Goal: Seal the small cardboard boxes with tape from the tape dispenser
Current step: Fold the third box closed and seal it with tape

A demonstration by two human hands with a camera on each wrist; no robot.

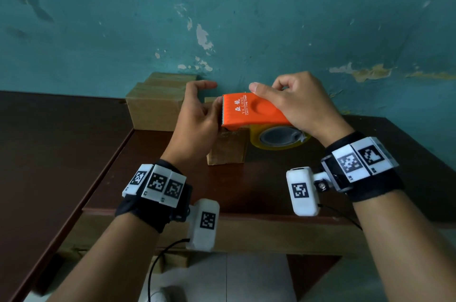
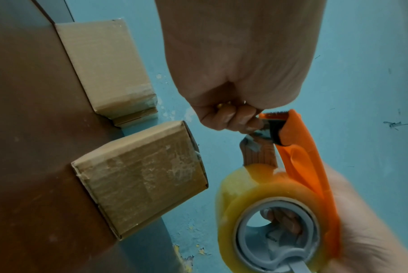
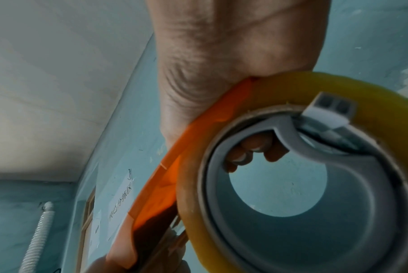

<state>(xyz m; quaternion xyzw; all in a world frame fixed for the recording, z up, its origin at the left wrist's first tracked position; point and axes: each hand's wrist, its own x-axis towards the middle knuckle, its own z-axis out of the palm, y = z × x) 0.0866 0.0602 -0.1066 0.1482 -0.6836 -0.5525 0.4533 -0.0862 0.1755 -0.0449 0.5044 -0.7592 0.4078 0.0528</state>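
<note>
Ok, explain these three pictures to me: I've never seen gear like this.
No machine here: a person wears cameras, one on the head and one on each wrist. The head view looks down at a dark brown table by a teal wall. The right hand grips an orange tape dispenser with a yellowish tape roll. The left hand pinches at its toothed end, seemingly the tape end. A small cardboard box stands below; more boxes sit by the wall. The squares on the wrists are marker tags.

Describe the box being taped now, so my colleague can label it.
On the brown table by the teal wall, find the orange tape dispenser. The small cardboard box stands directly under it, alone, nearer than the boxes at the wall.
</note>
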